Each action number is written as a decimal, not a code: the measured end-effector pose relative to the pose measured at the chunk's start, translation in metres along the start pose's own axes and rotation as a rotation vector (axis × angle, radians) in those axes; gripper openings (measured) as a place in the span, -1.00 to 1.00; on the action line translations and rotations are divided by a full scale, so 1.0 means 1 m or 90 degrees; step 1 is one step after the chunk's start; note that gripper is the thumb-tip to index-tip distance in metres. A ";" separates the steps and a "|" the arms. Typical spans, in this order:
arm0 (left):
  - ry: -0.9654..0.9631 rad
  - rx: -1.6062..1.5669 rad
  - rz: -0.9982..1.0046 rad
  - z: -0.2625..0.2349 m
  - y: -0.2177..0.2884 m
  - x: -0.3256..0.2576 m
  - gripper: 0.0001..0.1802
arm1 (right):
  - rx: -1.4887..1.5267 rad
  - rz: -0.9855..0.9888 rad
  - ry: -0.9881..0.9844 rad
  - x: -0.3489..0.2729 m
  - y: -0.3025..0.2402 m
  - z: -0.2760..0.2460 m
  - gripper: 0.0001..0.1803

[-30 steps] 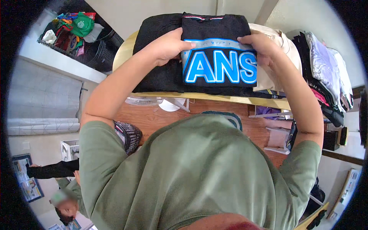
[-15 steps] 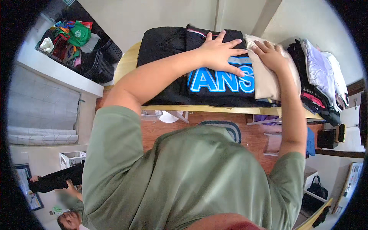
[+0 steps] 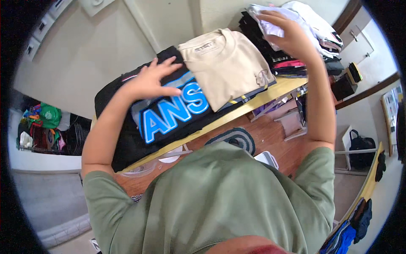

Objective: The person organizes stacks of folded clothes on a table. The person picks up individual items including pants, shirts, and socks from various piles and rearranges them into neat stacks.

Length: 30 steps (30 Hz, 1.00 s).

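Observation:
My left hand point(image 3: 154, 81) is spread over a folded black shirt point(image 3: 173, 131) with large blue lettering; whether it touches the cloth I cannot tell. Just to the right lies a folded beige T-shirt point(image 3: 232, 72), neckline at the far side, with dark garments showing under its near edge. My right hand point(image 3: 292, 38) reaches to the stack at the far right, fingers stretched over a lavender garment point(image 3: 275, 30) on top. Contact there is hard to make out. Beside it rests a white garment point(image 3: 311, 17), with black and pink clothes beneath.
The clothes lie on a light wooden table point(image 3: 283, 88) against a wall. Baskets of colourful items point(image 3: 50, 116) stand at the left. A striped oval rug point(image 3: 237, 137) and a white chair point(image 3: 292, 125) are on the floor below. A black bag point(image 3: 361, 148) sits at the right.
The view has turned to the right. My right hand has left the beige T-shirt and moved over the lavender garment. My left hand stays over the black shirt. Another person has gone out of view.

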<state>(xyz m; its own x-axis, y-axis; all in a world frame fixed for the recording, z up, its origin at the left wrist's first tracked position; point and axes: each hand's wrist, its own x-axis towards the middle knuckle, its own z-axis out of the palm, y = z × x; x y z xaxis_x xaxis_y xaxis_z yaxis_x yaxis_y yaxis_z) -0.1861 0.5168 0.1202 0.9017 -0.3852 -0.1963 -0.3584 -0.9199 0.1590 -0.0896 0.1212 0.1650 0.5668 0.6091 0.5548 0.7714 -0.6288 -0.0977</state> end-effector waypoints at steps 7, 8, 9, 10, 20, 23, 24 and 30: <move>0.289 -0.577 0.075 -0.053 0.046 0.062 -0.54 | -0.295 0.042 -0.220 -0.051 0.076 -0.016 0.00; 0.218 -0.635 0.082 -0.055 0.061 0.074 -0.56 | -0.288 0.034 -0.218 -0.052 0.079 -0.014 0.00; 0.149 -0.697 0.121 -0.055 0.077 0.087 -0.59 | -0.290 0.015 -0.202 -0.052 0.083 -0.013 -0.01; 0.081 -0.771 0.088 -0.051 0.093 0.100 -0.54 | -0.304 -0.019 -0.183 -0.051 0.088 -0.014 -0.16; -0.225 -1.213 -0.129 -0.026 0.181 0.234 -0.05 | 0.246 0.283 -0.061 -0.039 0.153 -0.024 -0.64; -0.091 -1.110 -0.183 -0.017 0.188 0.234 -0.07 | 0.250 0.306 -0.032 -0.039 0.160 -0.024 -0.63; -0.069 -1.074 -0.162 -0.017 0.189 0.234 -0.07 | 0.292 0.278 -0.005 -0.037 0.158 -0.026 -0.63; -0.117 -1.289 0.229 -0.033 0.183 0.268 0.29 | 0.040 0.186 0.070 -0.030 0.090 -0.025 -0.59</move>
<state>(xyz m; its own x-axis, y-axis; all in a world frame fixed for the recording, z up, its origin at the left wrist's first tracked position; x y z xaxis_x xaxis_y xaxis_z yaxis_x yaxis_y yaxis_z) -0.0018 0.2471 0.1281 0.7915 -0.6106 0.0276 0.3577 0.4993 0.7891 -0.0448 0.0342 0.1599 0.7353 0.3485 0.5812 0.5986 -0.7361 -0.3159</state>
